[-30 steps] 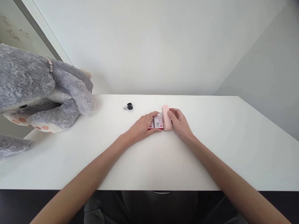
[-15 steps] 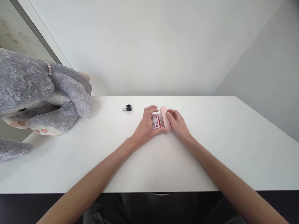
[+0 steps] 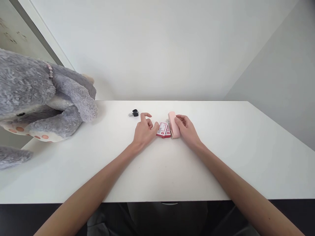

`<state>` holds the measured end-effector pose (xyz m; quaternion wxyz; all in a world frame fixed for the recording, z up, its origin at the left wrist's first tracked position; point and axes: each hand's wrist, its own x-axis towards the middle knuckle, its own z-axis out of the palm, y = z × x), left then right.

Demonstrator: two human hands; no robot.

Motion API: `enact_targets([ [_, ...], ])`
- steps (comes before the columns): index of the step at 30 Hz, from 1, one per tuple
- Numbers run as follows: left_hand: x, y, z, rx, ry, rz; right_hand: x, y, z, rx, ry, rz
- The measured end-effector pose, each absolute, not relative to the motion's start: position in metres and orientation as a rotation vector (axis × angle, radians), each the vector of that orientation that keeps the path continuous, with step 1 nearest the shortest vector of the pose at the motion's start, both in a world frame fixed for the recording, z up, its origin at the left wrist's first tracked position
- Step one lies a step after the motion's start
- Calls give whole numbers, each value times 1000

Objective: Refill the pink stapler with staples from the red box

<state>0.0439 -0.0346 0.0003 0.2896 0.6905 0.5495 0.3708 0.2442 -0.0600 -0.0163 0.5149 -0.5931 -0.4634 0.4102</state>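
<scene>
A pink stapler (image 3: 173,125) lies on the white table (image 3: 221,157), and my right hand (image 3: 187,130) grips its right side with fingers and thumb. A small red and white box (image 3: 163,129) rests flat against the stapler's left side. Just left of the box is my left hand (image 3: 144,132), which holds nothing. Its fingers are loosely curled and apart, the forefinger is lifted, and the thumb tip is at the box's left edge.
A small black and silver object (image 3: 134,113) lies behind my left hand. A big grey plush toy (image 3: 41,98) sits on the table's far left corner. White walls close off the back and the right. The table's near edge runs just before my body.
My left hand let go of the red and white box and drew back to the left, so the box now lies flat and uncovered. My right hand stayed on the stapler.
</scene>
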Motion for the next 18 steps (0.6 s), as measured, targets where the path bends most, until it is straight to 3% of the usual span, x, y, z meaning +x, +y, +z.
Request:
enact_targets([
  [18,54,-46,6,1693,1216,913,243,-62,-11,-1430,-1115,995],
])
